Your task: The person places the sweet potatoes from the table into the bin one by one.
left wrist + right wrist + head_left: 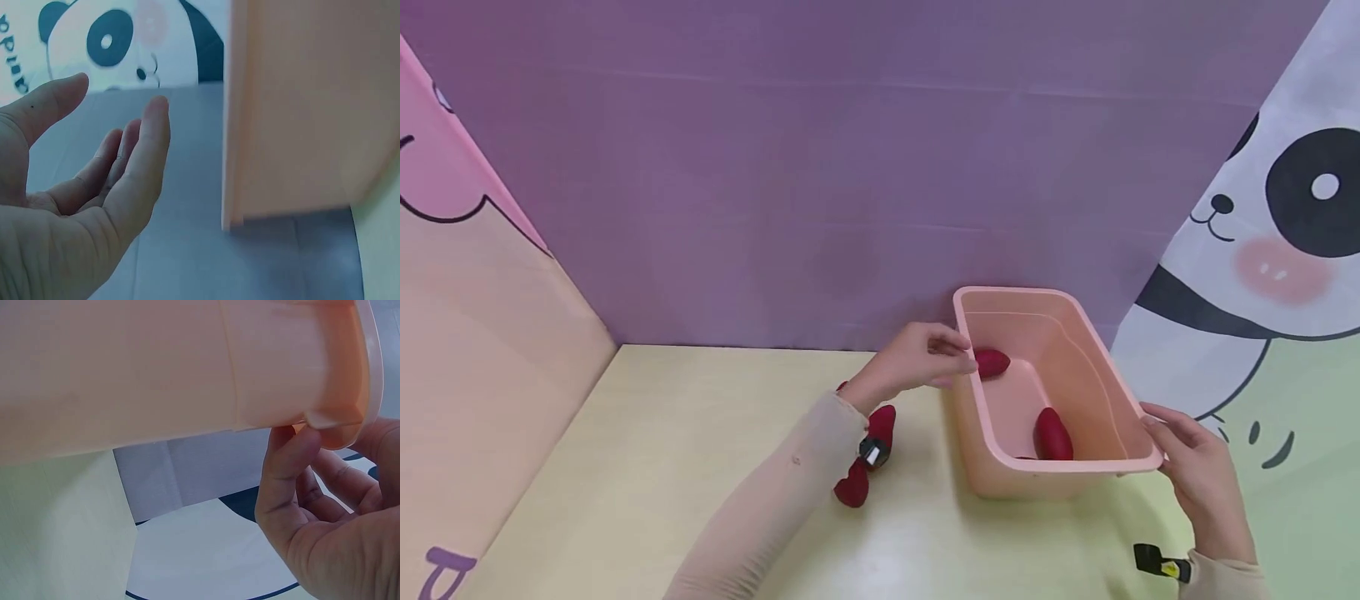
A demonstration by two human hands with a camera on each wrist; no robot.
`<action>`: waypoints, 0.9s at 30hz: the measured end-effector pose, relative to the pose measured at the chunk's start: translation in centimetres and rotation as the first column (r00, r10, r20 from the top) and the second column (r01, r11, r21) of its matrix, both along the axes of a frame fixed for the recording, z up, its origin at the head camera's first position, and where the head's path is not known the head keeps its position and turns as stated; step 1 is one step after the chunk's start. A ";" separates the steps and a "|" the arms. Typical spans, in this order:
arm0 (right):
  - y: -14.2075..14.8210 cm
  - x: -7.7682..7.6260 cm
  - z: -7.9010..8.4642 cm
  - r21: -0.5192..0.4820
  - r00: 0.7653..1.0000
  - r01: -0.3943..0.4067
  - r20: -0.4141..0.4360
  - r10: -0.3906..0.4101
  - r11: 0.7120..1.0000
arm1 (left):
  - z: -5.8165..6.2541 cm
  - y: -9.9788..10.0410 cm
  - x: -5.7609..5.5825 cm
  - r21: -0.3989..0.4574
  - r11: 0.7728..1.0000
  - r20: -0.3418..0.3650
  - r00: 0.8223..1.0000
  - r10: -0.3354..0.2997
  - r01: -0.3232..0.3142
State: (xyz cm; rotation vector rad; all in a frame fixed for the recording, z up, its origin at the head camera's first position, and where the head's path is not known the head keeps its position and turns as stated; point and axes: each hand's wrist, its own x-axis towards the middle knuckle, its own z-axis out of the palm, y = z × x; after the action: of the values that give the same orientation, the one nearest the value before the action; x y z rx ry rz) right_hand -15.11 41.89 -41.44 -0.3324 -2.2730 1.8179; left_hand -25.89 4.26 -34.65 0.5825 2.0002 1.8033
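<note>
A pink plastic bin (1033, 475) stands at the right of the table. My right hand (1206, 475) grips its near right corner; in the right wrist view the fingers (284, 469) curl under the rim (375, 362). My left hand (921, 354) hovers by the bin's left rim, and the left wrist view shows it holding nothing, thumb and fingers apart. Inside the bin lie dark red, oblong, tapered things, one by the left wall (992, 363) and another near the front (1053, 435). A sliver of red shows beside the latter at the front rim.
More dark red tapered pieces (852, 485) lie on the pale table (625, 467) under my left wrist, partly hidden by the sleeve and wrist strap. A purple backdrop (775, 183) rises behind the table. Cartoon-printed panels stand at both sides, a panda (1270, 242) on the right.
</note>
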 end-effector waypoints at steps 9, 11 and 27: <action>0.0 -0.1 0.1 0.021 1.000 0.005 0.013 -0.005 1.000 | -4.2 -8.4 1.5 -0.060 0.982 0.001 0.984 0.179 -0.178; 0.1 -0.2 0.2 0.016 1.000 0.003 0.006 -0.004 1.000 | -5.3 -10.0 1.9 -0.076 0.977 0.025 0.979 0.203 -0.201; 0.6 0.2 0.3 -0.054 0.999 0.030 0.026 -0.029 0.998 | -14.6 -15.1 2.3 -0.160 0.961 0.190 0.948 0.255 -0.227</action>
State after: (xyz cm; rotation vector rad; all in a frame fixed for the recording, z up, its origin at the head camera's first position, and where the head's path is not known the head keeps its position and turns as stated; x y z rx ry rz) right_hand -14.91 42.47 -41.18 -0.3979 -2.2258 1.8745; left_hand -23.56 -10.81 -49.22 0.1020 2.0984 1.7596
